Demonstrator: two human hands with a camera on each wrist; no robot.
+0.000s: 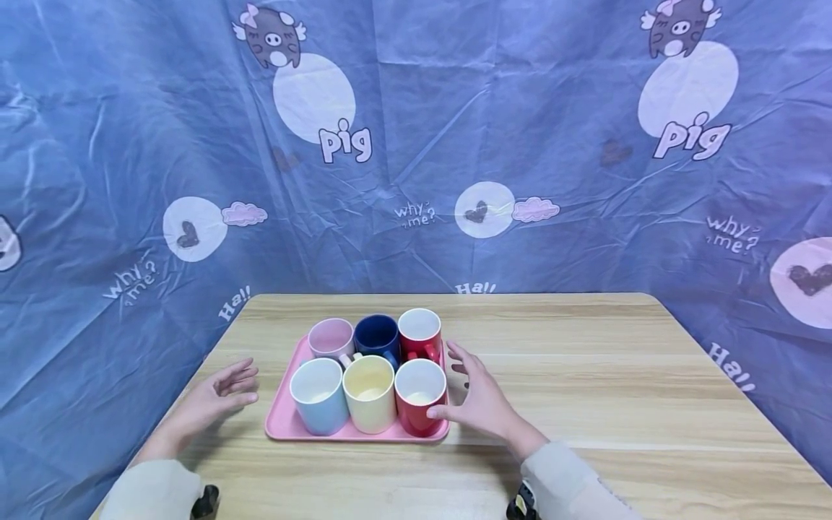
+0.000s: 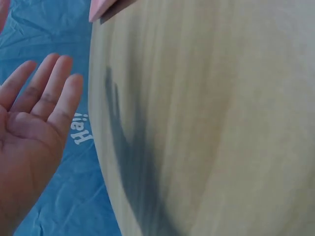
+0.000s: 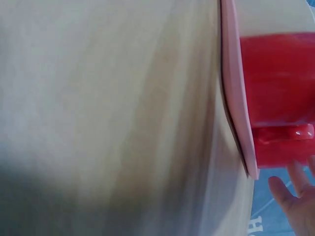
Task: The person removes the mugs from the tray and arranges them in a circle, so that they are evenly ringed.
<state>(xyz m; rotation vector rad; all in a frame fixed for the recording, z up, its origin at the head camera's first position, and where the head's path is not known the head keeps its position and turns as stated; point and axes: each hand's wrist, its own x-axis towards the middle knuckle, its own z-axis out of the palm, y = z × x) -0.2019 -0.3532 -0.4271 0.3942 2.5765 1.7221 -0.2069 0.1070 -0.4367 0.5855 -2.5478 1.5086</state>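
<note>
A pink tray holds several mugs in two rows. In front stand a light blue mug, a cream mug and a red mug. Behind them are a pink mug, a dark blue mug and another red mug. To the tray's left, my left hand hovers over the table with fingers relaxed and holds nothing. My right hand is at the tray's right side, fingers spread; its thumb overlaps the front red mug in the head view. The right wrist view shows fingertips near red mug sides.
The tray rests on a light wood-grain table, with bare wood around it. A blue printed cloth hangs behind the table and along its sides. In the left wrist view, a tray corner shows at the top.
</note>
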